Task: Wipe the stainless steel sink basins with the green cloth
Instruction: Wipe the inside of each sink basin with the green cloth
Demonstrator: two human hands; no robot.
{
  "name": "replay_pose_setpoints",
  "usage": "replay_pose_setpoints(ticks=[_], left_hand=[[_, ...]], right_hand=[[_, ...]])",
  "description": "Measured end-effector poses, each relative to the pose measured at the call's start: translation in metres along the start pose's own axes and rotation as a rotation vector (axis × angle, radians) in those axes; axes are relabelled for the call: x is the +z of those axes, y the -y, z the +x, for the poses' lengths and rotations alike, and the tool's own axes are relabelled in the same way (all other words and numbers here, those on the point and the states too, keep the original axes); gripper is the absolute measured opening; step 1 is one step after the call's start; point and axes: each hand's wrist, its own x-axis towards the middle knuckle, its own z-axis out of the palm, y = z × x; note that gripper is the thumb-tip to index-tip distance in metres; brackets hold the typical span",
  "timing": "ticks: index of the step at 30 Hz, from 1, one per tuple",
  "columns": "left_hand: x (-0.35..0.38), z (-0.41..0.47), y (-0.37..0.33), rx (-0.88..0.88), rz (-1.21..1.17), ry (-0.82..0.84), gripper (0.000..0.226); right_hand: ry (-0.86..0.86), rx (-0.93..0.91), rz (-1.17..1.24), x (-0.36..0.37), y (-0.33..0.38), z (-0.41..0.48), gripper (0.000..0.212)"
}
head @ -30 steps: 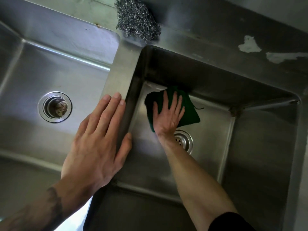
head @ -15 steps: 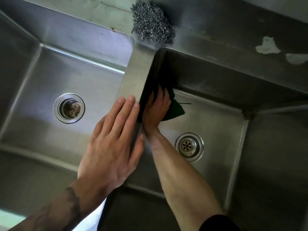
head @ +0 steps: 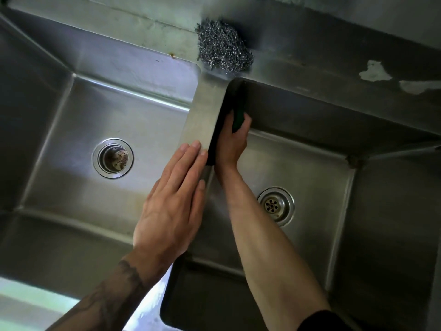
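The green cloth (head: 238, 118) lies against the left inner wall of the right basin (head: 310, 168), near its back corner. My right hand (head: 230, 146) holds it there, with a green fold showing between thumb and fingers; the rest of the cloth looks dark along the wall. Flat on the steel divider (head: 205, 111) between the basins rests my left hand (head: 171, 206), fingers straight and pointing toward the back. The left basin (head: 95, 111) holds nothing but its drain.
A steel wool scourer (head: 223, 52) sits on the back ledge right behind the divider. Each basin has a round drain, one on the left (head: 112, 158) and one on the right (head: 275, 205). White patches mark the back ledge at far right.
My right hand has carried the cloth from the right basin's floor up onto its left wall and toward the back corner. The left hand has stayed on the divider.
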Motion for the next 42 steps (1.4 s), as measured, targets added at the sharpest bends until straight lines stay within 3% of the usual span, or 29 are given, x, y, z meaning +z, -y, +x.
replay_pose_setpoints(ticks=[2,6,8,12,14,20,22,27,34,40,42], left_hand=[[0.0,0.001,0.0,-0.005,-0.008,-0.005,0.05],[0.0,0.002,-0.002,-0.003,0.025,-0.005,0.05],[0.001,0.001,-0.001,0.004,0.045,-0.003,0.05],[0.001,0.001,-0.001,0.01,0.076,-0.002,0.051],[0.001,0.0,-0.002,0.007,0.075,0.006,0.051],[0.001,0.0,-0.001,0.015,0.065,0.025,0.053],[0.003,0.0,0.001,0.015,0.07,0.023,0.053],[0.003,0.0,0.0,0.01,0.074,0.018,0.053],[0.0,0.001,-0.002,0.005,0.075,0.045,0.056],[0.0,0.001,-0.003,0.005,0.099,0.038,0.054],[-0.001,0.002,-0.004,-0.002,0.084,0.045,0.055]], right_hand=[[0.017,0.032,-0.029,-0.002,0.004,-0.003,0.034],[-0.008,-0.214,0.023,-0.009,0.014,-0.028,0.026],[-0.019,-0.25,0.047,-0.008,0.014,-0.031,0.027],[0.049,0.048,-0.087,0.0,0.006,-0.009,0.04],[0.072,0.099,-0.141,-0.004,0.005,-0.006,0.04],[0.079,-0.28,-0.011,-0.022,0.002,-0.044,0.024],[0.078,-0.242,-0.045,-0.017,-0.009,-0.036,0.026],[0.156,0.057,-0.228,-0.006,-0.034,-0.005,0.043],[0.084,-0.17,-0.082,-0.01,-0.035,-0.034,0.031],[0.16,0.087,-0.216,-0.002,-0.039,0.007,0.044],[0.156,0.017,-0.169,-0.006,-0.035,-0.003,0.043]])
